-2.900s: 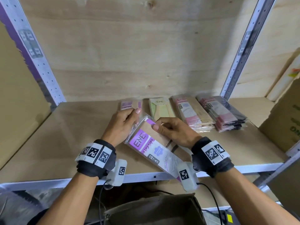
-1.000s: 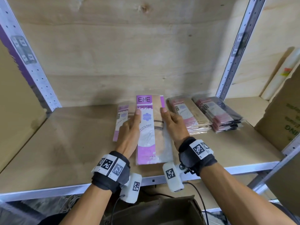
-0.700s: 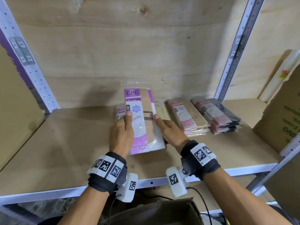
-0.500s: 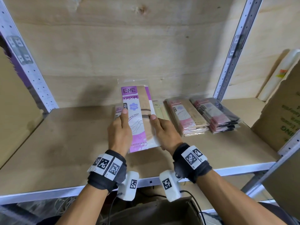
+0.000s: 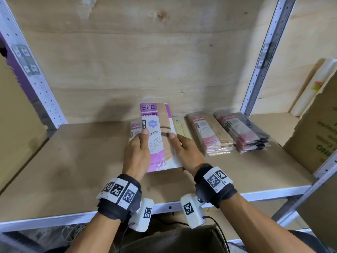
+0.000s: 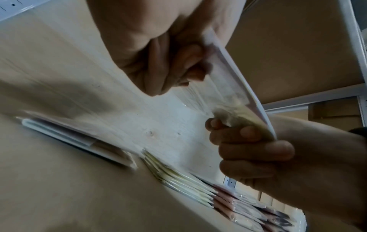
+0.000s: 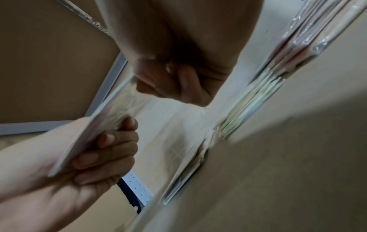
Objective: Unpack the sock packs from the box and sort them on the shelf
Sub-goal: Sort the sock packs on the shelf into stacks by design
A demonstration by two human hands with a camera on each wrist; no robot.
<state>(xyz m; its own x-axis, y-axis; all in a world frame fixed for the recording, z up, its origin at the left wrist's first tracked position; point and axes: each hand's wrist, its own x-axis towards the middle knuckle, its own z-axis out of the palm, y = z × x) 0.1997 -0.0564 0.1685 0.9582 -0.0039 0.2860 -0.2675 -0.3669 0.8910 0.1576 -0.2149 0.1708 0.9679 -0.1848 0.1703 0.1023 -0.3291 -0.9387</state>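
Note:
A sock pack with a purple ENE label (image 5: 156,125) is held up off the wooden shelf (image 5: 73,161), its top end tilted up toward the back wall. My left hand (image 5: 137,154) grips its left edge and my right hand (image 5: 185,152) its right edge, thumbs on top and fingers curled beneath. The left wrist view shows the pack (image 6: 238,87) edge-on between both hands, as does the right wrist view, where the pack (image 7: 103,122) is blurred. A matching purple pile (image 5: 133,127) lies just behind and left of it.
Along the back of the shelf lie a yellow pile (image 5: 179,126), a pink-and-beige pile (image 5: 209,136) and a pink-and-black pile (image 5: 244,132). A cardboard box (image 5: 317,136) stands at the right. The open brown box (image 5: 173,241) sits below the shelf edge.
A second ago the purple pack lay flat over the yellow pile. Both hands have lifted it, tilted its top up and shifted it left, in front of the purple pile.

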